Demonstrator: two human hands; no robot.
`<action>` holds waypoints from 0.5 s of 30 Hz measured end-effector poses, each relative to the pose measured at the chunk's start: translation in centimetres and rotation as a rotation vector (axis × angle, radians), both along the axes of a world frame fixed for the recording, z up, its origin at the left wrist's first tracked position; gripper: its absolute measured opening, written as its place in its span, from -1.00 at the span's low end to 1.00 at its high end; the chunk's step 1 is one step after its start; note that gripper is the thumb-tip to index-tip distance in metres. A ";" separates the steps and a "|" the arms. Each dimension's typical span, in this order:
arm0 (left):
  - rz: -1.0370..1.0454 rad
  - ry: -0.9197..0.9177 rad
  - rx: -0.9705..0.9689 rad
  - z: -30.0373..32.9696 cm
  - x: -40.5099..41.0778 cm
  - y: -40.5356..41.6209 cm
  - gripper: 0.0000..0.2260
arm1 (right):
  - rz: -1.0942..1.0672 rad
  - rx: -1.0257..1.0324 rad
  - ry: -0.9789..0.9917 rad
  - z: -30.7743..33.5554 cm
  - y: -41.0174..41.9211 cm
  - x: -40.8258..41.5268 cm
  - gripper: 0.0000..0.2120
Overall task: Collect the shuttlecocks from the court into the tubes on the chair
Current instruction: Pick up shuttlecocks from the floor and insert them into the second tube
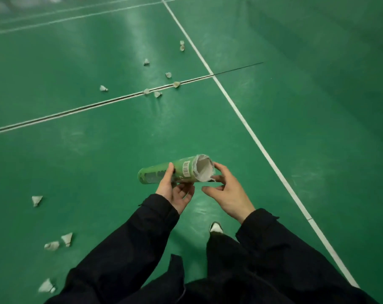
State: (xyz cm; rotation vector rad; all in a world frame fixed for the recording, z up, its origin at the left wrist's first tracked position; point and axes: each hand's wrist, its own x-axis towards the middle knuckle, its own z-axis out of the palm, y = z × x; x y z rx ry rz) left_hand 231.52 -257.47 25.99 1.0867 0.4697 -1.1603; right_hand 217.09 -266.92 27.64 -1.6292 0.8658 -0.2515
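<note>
Green vinyl court floor (pixel 98 150), white feathered shuttlecocks (pixel 157 94) scattered. Left hand (pixel 173 189) gripped green cardboard tube (pixel 175 171), lying crosswise. Right hand (pixel 226 189), fingers loosely spread, touched its open mouth.

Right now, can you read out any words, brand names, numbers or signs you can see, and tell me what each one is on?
No text is legible in this view.
Green shuttlecock tube: white label with a barcode; its digits are too small to read.
Same tube, toward its far end: pale printed panel, too blurred to read.
Shuttlecocks on the court floor: no readable marking.
White court lines: plain, without lettering.
</note>
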 end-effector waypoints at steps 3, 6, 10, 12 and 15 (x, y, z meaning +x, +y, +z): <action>-0.023 -0.028 0.014 -1.5 6.2 -9.7 -0.44 | -0.019 0.006 -0.003 -2.2 -9.3 6.1 -0.39; 0.009 -0.001 0.030 -2.2 12.6 -19.1 -0.43 | 0.006 0.022 0.027 -2.9 -18.8 12.8 -0.41; 0.100 0.051 0.031 -0.6 21.1 -30.1 -0.45 | 0.057 0.009 0.043 -0.7 -30.5 22.0 -0.43; 0.135 0.066 0.013 0.1 25.7 -35.1 -0.45 | 0.091 0.009 0.051 0.3 -36.3 26.7 -0.46; 0.178 0.068 0.024 -0.7 33.0 -42.7 -0.44 | 0.152 -0.010 0.066 0.3 -45.0 34.5 -0.50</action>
